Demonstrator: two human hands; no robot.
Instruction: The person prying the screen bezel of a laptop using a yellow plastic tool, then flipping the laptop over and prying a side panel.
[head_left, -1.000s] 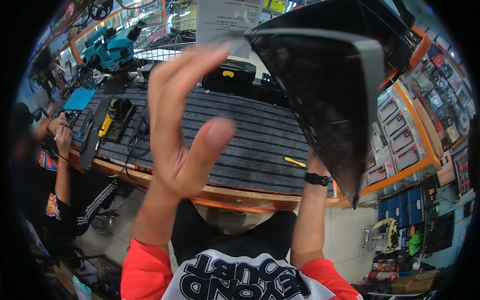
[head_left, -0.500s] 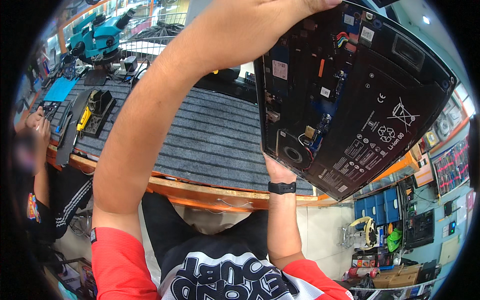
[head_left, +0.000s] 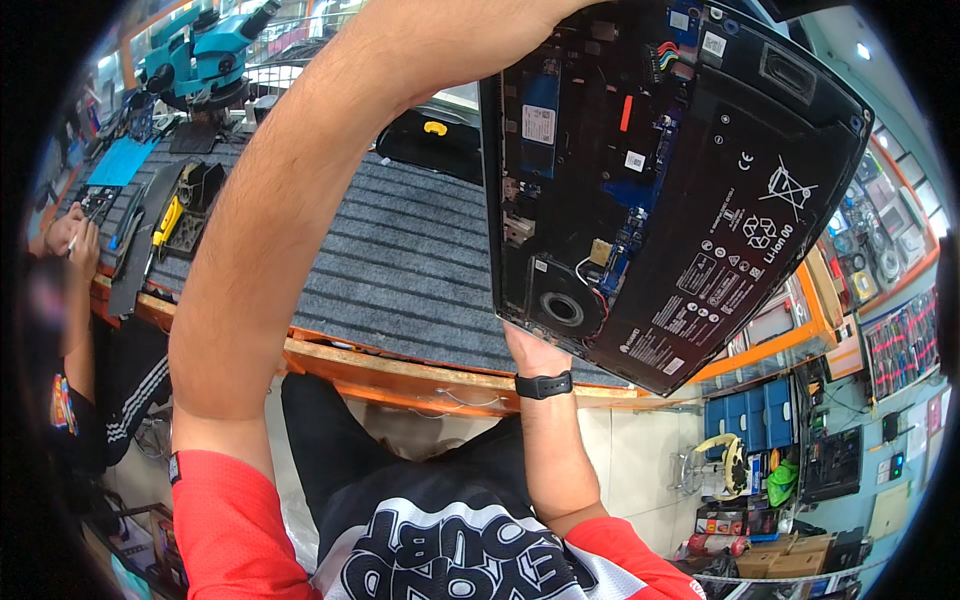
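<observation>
An open laptop base [head_left: 680, 190] is raised upright at the right, its black inside facing me: a large battery, blue boards, a round fan and coloured wires show. My left hand [head_left: 500, 30] reaches across to its top edge, fingertips out of the frame. My right hand [head_left: 535, 345], with a black watch on the wrist, holds the bottom corner from below, its fingers hidden behind the laptop.
The striped grey bench mat [head_left: 390, 260] holds a blue mat [head_left: 120, 160], a yellow-handled tool [head_left: 168, 222], a teal microscope [head_left: 200, 55] and a black case [head_left: 425, 145]. A co-worker's hands [head_left: 75, 230] work at the far left. An orange-framed display case [head_left: 790, 325] stands right.
My left hand has risen from the middle to the laptop's top edge. The laptop has turned from a dark outer surface to show its insides, then shifted slightly left.
</observation>
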